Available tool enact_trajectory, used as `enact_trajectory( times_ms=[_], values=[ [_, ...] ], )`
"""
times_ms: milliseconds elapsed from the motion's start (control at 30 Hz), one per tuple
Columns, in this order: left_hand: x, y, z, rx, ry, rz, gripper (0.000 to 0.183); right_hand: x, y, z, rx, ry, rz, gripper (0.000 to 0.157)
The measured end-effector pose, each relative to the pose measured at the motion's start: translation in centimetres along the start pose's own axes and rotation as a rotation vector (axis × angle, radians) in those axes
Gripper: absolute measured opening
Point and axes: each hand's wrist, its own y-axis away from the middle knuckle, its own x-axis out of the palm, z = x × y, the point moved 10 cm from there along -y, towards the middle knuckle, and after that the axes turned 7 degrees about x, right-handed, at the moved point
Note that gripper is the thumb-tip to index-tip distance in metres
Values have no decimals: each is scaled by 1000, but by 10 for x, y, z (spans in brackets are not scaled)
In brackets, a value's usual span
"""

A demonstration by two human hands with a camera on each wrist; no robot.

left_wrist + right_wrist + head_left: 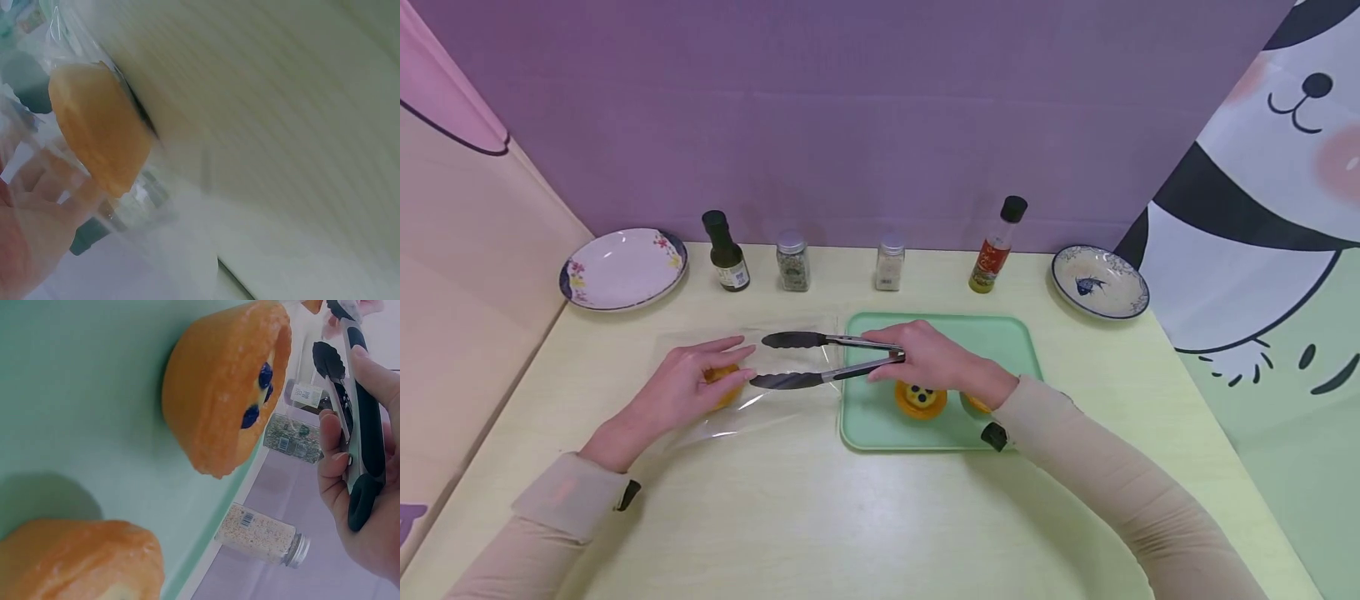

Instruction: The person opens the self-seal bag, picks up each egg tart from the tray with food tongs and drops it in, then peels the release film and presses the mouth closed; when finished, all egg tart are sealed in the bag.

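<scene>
right hand [925,354] grips tongs [788,381], tips parted toward nine o'clock; left hand [691,379] extends fingers around tart [100,125], from here seemingly steadying clear bag [797,410].

Pale worktop [775,517], faint wood grain. Far edge, left to right: oval floral plate [613,275], dark bottle [726,254], herb-filled jar [793,268], pale-grained jar [890,268], red-labelled bottle [990,260], small blue-rimmed plate [1122,296]. Nearer, right of centre: green tray [988,346]. Clear plastic bag [786,408] just beside tray's left side. Bottles and jars all upright, spaced apart.
</scene>
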Motion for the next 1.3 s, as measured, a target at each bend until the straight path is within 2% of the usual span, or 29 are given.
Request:
enact_trajectory(
  times_ms=[133, 333, 600, 800, 1067, 1300],
  values=[
    [2, 0, -1, 12, -2, 11, 39, -4, 2, 3, -25, 20, -10, 54],
    [4, -1, -3, 45, 6, 16, 40, -14, 8, 1, -15, 30, -36, 50],
    [6, 0, -1, -2, 2, 33, 47, -21, 14, -6, 14, -5, -64, 49],
    [8, -3, -2, 0, -8, 59, 50, -22, 15, -7, 8, -13, -84, 51],
    [8, -4, 2, 12, -1, 41, 36, -21, 16, -8, 14, -14, -78, 52],
    [5, -4, -1, 51, 6, 26, 28, -30, 30, -16, 31, 11, -96, 52]
  ],
)
